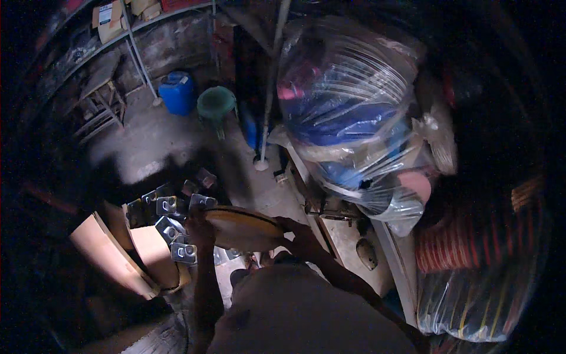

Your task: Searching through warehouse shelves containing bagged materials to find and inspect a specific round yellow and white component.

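A big bundle wrapped in clear plastic (348,112) fills the far right, with a blue canister (177,92) and a green bucket (215,103) on the floor at far left. Nearer, an open cardboard box (127,253) sits left of centre, square metal plates (171,221) heaped over it. The round tan disc (242,227) lies almost flat, long axis left to right, between both hands: the left hand (200,230) clamped on its left edge just beside the plates, the right hand (300,236) closed on its right edge (fingers dim).
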`<state>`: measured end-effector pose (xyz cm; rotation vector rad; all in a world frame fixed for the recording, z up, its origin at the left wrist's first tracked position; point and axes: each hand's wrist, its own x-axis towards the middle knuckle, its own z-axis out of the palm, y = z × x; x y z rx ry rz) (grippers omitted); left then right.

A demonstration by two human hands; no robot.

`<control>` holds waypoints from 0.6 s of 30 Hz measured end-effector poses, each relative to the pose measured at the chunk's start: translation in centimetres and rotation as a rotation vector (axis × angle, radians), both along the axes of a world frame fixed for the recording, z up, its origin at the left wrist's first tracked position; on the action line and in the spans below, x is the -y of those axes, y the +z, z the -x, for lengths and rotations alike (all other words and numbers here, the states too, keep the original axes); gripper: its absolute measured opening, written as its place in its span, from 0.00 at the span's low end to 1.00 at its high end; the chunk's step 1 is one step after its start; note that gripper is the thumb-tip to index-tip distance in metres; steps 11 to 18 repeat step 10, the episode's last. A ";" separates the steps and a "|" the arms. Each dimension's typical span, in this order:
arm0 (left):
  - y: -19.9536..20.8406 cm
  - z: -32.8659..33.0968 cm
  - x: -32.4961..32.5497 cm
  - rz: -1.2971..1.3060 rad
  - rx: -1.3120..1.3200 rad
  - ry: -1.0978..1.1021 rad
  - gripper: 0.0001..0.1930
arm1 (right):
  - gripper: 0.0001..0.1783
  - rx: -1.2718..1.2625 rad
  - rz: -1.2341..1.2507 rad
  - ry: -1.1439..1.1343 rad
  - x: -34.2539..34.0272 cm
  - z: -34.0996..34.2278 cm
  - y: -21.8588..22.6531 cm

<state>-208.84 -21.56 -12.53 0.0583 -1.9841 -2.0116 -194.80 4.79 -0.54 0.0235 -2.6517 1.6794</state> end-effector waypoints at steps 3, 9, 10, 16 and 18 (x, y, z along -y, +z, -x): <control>6.3 1.9 -3.0 0.096 -0.061 -0.165 0.20 | 0.30 -0.085 -0.121 -0.014 -1.1 1.6 -1.0; 6.6 6.8 -2.9 0.431 -0.267 -0.004 0.18 | 0.31 0.068 -0.071 0.097 -2.3 5.9 -0.9; 7.5 7.2 -2.0 0.505 -0.293 -0.096 0.16 | 0.31 0.085 -0.050 0.122 -2.0 6.2 -1.2; 7.5 7.2 -2.0 0.505 -0.293 -0.096 0.16 | 0.31 0.085 -0.050 0.122 -2.0 6.2 -1.2; 7.5 7.2 -2.0 0.505 -0.293 -0.096 0.16 | 0.31 0.085 -0.050 0.122 -2.0 6.2 -1.2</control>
